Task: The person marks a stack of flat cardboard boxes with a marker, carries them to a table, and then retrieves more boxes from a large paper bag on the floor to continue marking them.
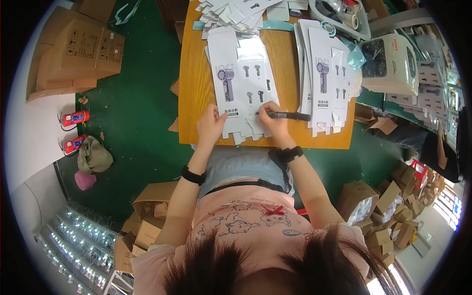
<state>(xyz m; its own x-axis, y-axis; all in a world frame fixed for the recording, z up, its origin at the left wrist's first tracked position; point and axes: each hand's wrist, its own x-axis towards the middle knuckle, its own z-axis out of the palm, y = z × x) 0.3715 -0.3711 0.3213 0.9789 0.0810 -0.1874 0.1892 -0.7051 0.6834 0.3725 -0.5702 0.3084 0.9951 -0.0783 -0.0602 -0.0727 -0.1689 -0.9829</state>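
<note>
My right hand (273, 121) grips a dark marker pen (295, 116), its barrel slanting rightward, over the lower right of the flattened white carton (239, 88). That carton lies on the desk (192, 98) just ahead of me, long axis running away. My left hand (210, 124) curls at its lower left edge; whether it pinches, I can't tell. The card looks smooth and glossy, with notched flaps; the wood is grained.
</note>
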